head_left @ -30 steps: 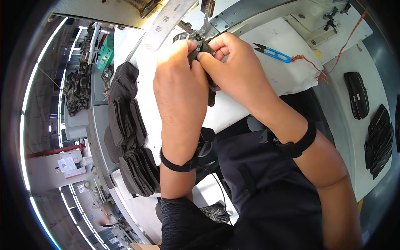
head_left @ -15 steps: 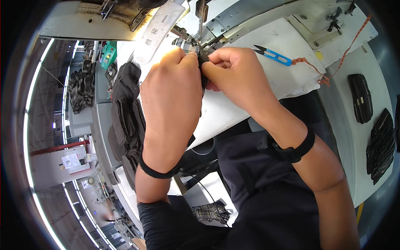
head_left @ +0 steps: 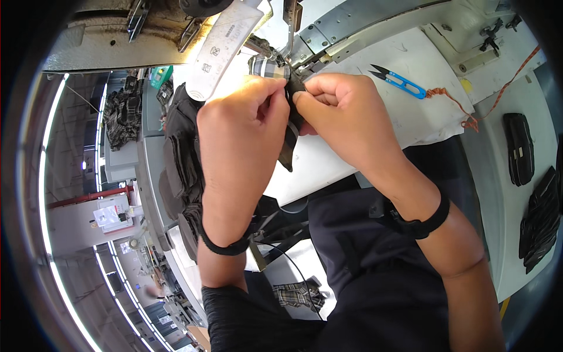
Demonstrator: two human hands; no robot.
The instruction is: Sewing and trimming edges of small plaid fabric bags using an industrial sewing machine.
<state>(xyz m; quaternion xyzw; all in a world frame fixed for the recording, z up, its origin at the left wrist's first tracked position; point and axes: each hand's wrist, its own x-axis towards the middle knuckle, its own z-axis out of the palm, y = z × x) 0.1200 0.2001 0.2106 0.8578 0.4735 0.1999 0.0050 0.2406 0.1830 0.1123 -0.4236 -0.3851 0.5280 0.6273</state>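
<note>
Both hands meet at a dark fabric piece (head_left: 286, 151) just in front of the sewing machine's needle area (head_left: 285, 58). My left hand (head_left: 241, 132) is closed, its thumb and forefinger pinching the fabric's left side. My right hand (head_left: 346, 114) pinches the right side, with the other fingers curled. The piece's pointed lower end hangs down between my hands. Just beyond my fingertips, a plaid cloth section (head_left: 268, 67) lies by the needle area. My left fingers partly hide how the plaid and dark fabric join.
Blue-handled thread snips (head_left: 404, 85) lie on the white work surface (head_left: 375, 126) at right, tied to an orange cord (head_left: 438, 92). Stacked dark fabric pieces (head_left: 183, 155) line the left edge. More dark bundles (head_left: 518, 149) rest on the far-right table. A white machine guard (head_left: 226, 47) overhangs my left hand.
My view has shifted slightly, and the scene sits lower and further right. My hands have parted a little, and more of the dark fabric's pointed lower end shows between them.
</note>
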